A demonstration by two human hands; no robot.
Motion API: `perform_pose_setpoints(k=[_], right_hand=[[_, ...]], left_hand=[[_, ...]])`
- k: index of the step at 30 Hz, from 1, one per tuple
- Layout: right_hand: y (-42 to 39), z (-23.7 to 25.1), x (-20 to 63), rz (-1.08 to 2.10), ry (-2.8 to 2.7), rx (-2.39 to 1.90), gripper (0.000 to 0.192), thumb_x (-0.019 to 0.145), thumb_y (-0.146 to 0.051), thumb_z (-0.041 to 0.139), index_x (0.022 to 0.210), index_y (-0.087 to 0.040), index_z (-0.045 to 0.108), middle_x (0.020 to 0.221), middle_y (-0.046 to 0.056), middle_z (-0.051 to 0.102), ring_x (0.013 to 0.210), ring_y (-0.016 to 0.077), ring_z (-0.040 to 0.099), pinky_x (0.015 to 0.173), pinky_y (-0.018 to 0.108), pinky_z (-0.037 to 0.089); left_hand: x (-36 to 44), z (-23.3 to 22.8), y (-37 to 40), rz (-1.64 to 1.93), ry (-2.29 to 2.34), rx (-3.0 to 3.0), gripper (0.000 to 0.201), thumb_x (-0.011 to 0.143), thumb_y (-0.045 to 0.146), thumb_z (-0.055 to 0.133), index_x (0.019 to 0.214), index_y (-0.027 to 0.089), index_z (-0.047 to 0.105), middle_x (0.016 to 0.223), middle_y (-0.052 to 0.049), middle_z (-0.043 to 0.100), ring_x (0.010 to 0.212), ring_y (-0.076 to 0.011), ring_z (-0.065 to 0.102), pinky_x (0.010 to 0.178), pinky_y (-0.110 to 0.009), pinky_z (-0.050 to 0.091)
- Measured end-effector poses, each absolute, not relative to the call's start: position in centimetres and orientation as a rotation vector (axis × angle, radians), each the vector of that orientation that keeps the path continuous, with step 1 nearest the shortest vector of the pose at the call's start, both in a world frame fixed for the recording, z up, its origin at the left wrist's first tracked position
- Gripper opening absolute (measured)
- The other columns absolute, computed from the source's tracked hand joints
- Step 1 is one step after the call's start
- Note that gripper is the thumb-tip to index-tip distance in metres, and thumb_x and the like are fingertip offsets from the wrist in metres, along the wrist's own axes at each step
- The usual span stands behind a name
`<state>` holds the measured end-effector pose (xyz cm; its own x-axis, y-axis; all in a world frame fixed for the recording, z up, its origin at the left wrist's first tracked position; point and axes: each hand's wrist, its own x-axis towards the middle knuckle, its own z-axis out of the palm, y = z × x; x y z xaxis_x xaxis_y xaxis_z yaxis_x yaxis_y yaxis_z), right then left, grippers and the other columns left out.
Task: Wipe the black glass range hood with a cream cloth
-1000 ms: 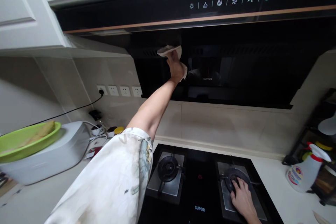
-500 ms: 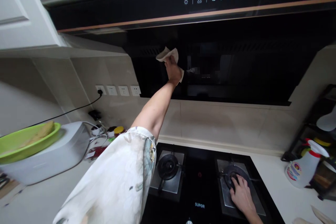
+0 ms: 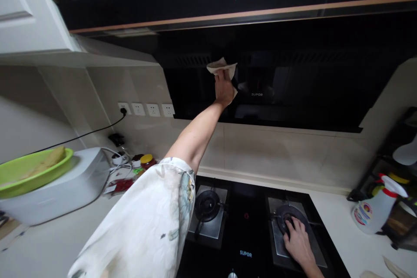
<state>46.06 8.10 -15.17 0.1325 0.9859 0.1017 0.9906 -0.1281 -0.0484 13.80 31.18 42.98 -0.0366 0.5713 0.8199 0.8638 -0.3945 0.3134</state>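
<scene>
One cloth [image 3: 221, 65], gripped by the left hand's [image 3: 224, 89] fingers, presses the hood [image 3: 302, 89]; it has shifted right, nearer the brand mark [image 3: 257, 94], so wiping appears to progress across. Right hand [image 3: 298, 241]: fingers parted, resting on a burner [image 3: 299, 212]. Right of these, a spray bottle [image 3: 374, 213] stands on the bench [image 3: 337, 213]. Nothing visible obstructs the cloth.

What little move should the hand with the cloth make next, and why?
I'd probably slide the left hand and its cloth slightly to the right: the cloth appears pressed to the range hood, which stretches well past it on that side, while the right hand rests at a burner, out of the way.
</scene>
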Motion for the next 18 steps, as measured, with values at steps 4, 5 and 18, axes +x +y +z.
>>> perform_pose_setpoints(k=[4, 5, 18], right_hand=[[8.1, -15.3, 46.1, -0.071, -1.981, -2.254, 0.057, 0.1, -0.021, 0.045, 0.15, -0.015, 0.073, 0.165, 0.016, 0.056, 0.155, 0.036, 0.048, 0.122, 0.049, 0.051], [8.1, -15.3, 46.1, -0.075, -1.973, -2.248, 0.057, 0.1, -0.021, 0.046, 0.15, -0.015, 0.073, 0.165, 0.016, 0.056, 0.155, 0.0362, 0.048, 0.122, 0.05, 0.051], [7.7, -14.8, 45.9, -0.084, -1.988, -2.26, 0.056, 0.103, -0.02, 0.047, 0.152, -0.011, 0.072, 0.166, 0.018, 0.054, 0.155, 0.0376, 0.046, 0.124, 0.048, 0.048]], left_hand=[[14.6, 44.2, 31.0, -1.392, -1.414, -1.995, 0.065, 0.109, 0.011, 0.022, 0.173, 0.015, 0.028, 0.18, -0.007, 0.029, 0.155, -0.029, 0.026, 0.138, -0.053, 0.018], [14.8, 44.2, 31.0, -1.381, -1.403, -1.997, 0.064, 0.11, 0.012, 0.021, 0.174, 0.015, 0.027, 0.18, -0.007, 0.03, 0.155, -0.0295, 0.026, 0.138, -0.054, 0.018], [16.8, 44.3, 30.8, -1.228, -1.36, -2.009, 0.066, 0.109, 0.002, 0.026, 0.173, 0.016, 0.028, 0.179, -0.009, 0.031, 0.152, -0.0294, 0.029, 0.135, -0.05, 0.026]])
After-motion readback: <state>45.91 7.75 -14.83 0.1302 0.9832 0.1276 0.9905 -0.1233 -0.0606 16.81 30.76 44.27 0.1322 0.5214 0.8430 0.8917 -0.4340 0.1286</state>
